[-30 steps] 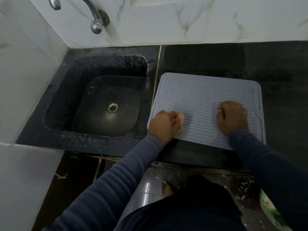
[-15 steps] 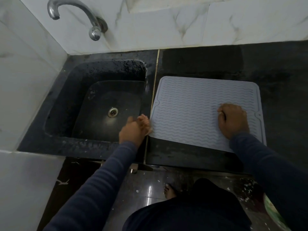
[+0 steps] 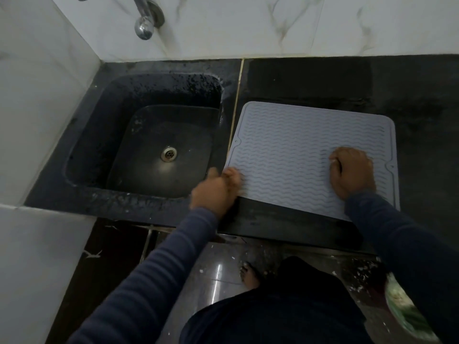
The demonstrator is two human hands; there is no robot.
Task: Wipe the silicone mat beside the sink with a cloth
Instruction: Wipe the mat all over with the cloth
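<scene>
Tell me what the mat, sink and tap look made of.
Mat: pale grey, matte, with raised wavy ridges; looks like silicone or soft rubber.
Sink: black, dull, speckled; probably stone or composite.
Tap: bright and mirror-like; likely chromed metal.

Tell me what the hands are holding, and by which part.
Cannot tell. The left hand is blurred at the near-left corner of the mat; the right hand is a fist on it, its contents hidden.

Chrome tap [image 3: 144,27] high on white, grey-veined wall tiles [image 3: 248,26]. Black counter [image 3: 422,108], dull and smudged, split front to back by a thin brass strip [image 3: 236,100]. Below, glossy floor [image 3: 218,271] flecked with white bits. At lower right, a round green-and-white object [image 3: 402,309], too blurred to name.
</scene>
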